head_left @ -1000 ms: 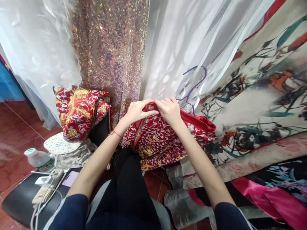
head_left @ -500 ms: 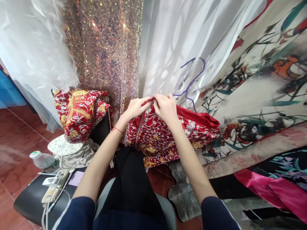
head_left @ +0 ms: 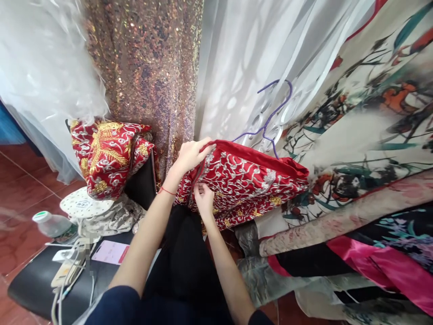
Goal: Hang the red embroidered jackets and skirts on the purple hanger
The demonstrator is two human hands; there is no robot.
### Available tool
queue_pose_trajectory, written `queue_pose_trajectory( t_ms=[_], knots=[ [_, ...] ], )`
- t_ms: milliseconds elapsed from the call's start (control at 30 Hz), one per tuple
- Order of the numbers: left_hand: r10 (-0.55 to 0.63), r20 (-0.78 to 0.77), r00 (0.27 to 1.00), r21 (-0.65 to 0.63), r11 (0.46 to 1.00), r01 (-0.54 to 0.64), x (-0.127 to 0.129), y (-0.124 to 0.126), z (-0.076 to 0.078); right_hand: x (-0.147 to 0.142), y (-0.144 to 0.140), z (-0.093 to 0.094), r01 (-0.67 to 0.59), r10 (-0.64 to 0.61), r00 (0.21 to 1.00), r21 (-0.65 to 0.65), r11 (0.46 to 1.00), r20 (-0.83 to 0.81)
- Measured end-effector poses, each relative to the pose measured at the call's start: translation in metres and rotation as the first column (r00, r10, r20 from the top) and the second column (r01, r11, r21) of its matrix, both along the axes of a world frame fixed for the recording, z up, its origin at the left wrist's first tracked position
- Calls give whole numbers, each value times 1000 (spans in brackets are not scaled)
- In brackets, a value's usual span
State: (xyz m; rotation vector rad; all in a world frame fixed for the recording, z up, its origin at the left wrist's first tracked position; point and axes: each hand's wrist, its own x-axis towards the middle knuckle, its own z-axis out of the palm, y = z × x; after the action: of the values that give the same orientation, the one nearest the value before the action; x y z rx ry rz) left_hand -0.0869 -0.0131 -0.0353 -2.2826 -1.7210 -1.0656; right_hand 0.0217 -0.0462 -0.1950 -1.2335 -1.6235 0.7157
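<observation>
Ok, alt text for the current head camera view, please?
A person's left hand grips the top edge of a red garment with silver and gold embroidery, while the right hand, fingers curled, is lower against it. A purple hanger shows above the garment. Left of it are a red embroidered bundle and a phone.

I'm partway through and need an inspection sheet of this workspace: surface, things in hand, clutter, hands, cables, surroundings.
Surface: black padded seat, lower left, bearing a phone and power strip.
Things in hand: red embroidered garment; purple hanger showing above its upper edge.
Clutter: bottle, dotted white fabric and red embroidered bundle, all to the left.
Hands: left hand grips the garment's upper edge; right hand has curled fingers at its front lower down, grip unclear.
Cables: white cables crowd the power strip.
Surroundings: sequined fabric, floral fabric, red floor tiles.
</observation>
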Motion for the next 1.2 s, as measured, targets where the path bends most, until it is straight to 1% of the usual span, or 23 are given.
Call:
queue_pose_trajectory(
  t_ms=[67, 133, 300, 400, 567, 667, 733, 867, 1000, 1100, 1200],
  knots=[
    [27, 12, 1000, 6, 1000, -28, 6, -9, -2, -5, 0, -2, -12, 12, 1000, -34, 999, -10],
    [30, 21, 999, 9, 999, -30, 10, -13, -5, -7, -1, -3, -9, 9, 1000, -57, 998, -2],
    [26, 29, 999, -10, 1000, -26, 11, -11, -6, -11, -8, -6, 54, -47, 996, -94, 994, 71],
    [33, 27, 999, -15, 999, -33, 11, -11, -5, -15, -10, -5, 114, -104, 990, -111, 987, 92],
    [51, 24, 998, -27, 998, -50, 14, -18, -8, -21, -11, -1, 238, -234, 971, -151, 960, 40],
    [62, 16, 998, -14, 998, -62, 16, -19, -10, -24, -10, -3, 298, -305, 952, -166, 940, -14],
    [57, 8, 998, 0, 998, -57, 16, -17, -11, -25, -7, -5, 317, -332, 941, -176, 932, -61],
    [33, 3, 999, 20, 999, -33, 13, -11, -10, -27, 0, -12, 278, -317, 934, -219, 935, -166],
    [11, 18, 1000, 28, 1000, -11, 10, -8, -9, -24, 2, -18, 165, -235, 942, -282, 945, -239],
    [14, 30, 999, 24, 1000, -15, 11, -7, -8, -19, -2, -17, 81, -178, 942, -322, 943, -285],
    [24, 30, 999, 18, 1000, -25, 12, -6, -8, -16, -7, -14, 56, -171, 926, -325, 944, -337]
  ],
)
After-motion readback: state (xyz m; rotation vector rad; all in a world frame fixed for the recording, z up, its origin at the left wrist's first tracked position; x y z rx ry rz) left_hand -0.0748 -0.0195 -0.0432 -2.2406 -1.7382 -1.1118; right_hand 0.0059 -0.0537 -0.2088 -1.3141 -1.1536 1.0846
